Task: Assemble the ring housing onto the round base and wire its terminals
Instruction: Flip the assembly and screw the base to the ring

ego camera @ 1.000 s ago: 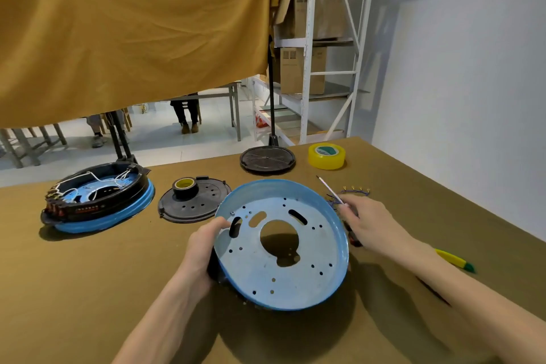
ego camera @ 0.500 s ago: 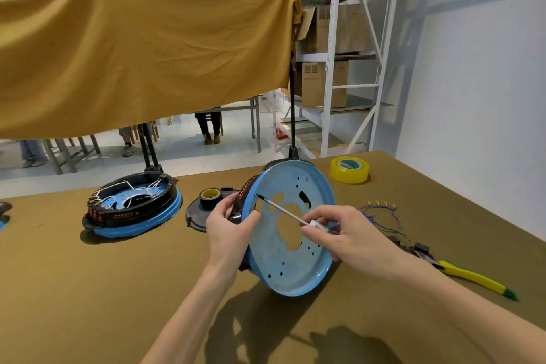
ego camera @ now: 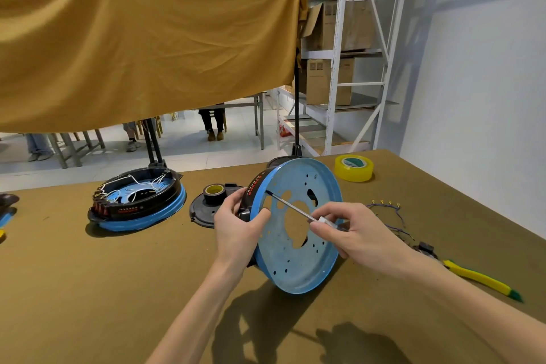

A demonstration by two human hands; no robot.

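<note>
The left hand (ego camera: 236, 227) grips the round base (ego camera: 295, 227) and black ring housing (ego camera: 251, 195) at their nine o'clock edge, standing them on edge on the counter (ego camera: 88, 289). The right hand (ego camera: 354, 233) has its fingers (ego camera: 325, 216) pinched on a screwdriver (ego camera: 291, 206), tip at the base's ten o'clock rim.

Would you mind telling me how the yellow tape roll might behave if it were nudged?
The yellow tape roll lies flat on the table, so it would probably slide, not roll. Being a hollow ring, it is likely light. Stood on edge, it could roll off.
</note>
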